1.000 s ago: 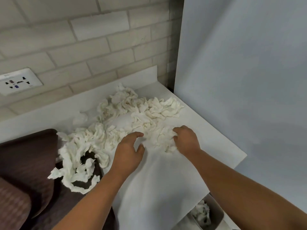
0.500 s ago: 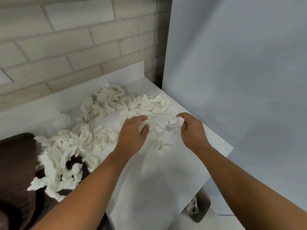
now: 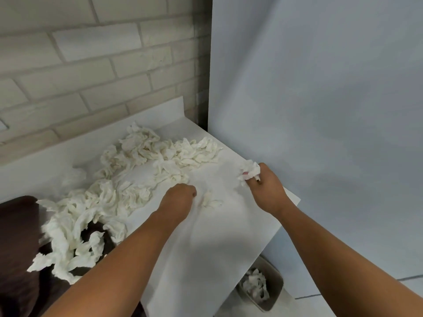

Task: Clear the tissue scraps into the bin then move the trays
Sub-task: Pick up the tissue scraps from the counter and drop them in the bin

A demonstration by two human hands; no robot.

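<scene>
Tissue wad (image 3: 250, 171) pinched in right hand (image 3: 267, 193); left hand (image 3: 179, 200) curled

The table (image 3: 217, 248) hides part of the bin (image 3: 277, 287); the left hand (image 3: 178, 200) hides its fingertips.

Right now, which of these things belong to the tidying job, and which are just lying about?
Job: scraps on the table; wad in the right grip; bin below.
Lying about: brown cushion; brick wall.
</scene>
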